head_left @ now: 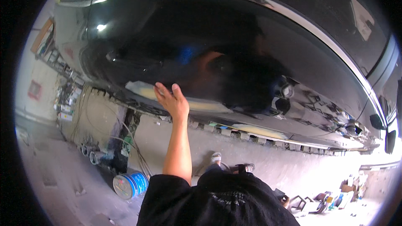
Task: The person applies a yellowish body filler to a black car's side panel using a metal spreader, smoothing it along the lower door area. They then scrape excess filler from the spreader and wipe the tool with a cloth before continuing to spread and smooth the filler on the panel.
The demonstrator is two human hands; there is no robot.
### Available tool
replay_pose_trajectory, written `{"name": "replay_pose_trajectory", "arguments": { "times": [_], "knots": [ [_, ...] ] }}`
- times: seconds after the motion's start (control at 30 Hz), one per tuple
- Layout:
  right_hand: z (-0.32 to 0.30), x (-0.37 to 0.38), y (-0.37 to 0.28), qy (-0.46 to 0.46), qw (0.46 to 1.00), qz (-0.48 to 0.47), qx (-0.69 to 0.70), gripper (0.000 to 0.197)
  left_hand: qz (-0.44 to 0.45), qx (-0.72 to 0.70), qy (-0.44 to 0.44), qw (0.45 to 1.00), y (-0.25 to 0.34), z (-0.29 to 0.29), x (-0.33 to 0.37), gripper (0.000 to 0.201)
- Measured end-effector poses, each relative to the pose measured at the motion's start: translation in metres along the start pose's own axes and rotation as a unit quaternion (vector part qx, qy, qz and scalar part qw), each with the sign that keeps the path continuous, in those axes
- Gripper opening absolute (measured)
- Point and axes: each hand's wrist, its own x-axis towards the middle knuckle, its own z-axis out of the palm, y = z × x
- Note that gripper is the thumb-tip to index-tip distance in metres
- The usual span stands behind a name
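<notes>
My left hand [172, 104] reaches up against the lower part of a black car door [176, 37], fingers spread and holding nothing. Its fingertips lie on a long sanded patch [209, 106] of pale yellow filler with a grey border. Part of that patch is hidden behind the hand. Low on my right side, mostly hidden by my black shirt, my right hand [286, 202] shows only a few curled fingers. A small dark flat block [279, 193] sticks out beside them, apparently in its grip.
A second filler patch [259, 130] runs along the car's sill. Behind my left arm stands a blue and white bucket [130, 185], with hoses [136, 146] trailing past it. Clutter [335, 201] lies at the right, and shelves [63, 71] line the far left wall.
</notes>
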Motion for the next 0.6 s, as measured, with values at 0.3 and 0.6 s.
{"name": "replay_pose_trajectory", "arguments": {
  "times": [0.3, 0.6],
  "knots": [
    [0.015, -0.053, -0.051, 0.002, 0.992, 0.052, -0.113, 0.041, 0.0, -0.035, -0.025, 0.999, 0.005, -0.005, -0.005, 0.074],
    [0.009, -0.041, -0.074, -0.033, 0.997, 0.068, 0.003, 0.04, -0.006, -0.06, -0.032, 0.998, 0.005, -0.022, -0.006, 0.071]
  ]
}}
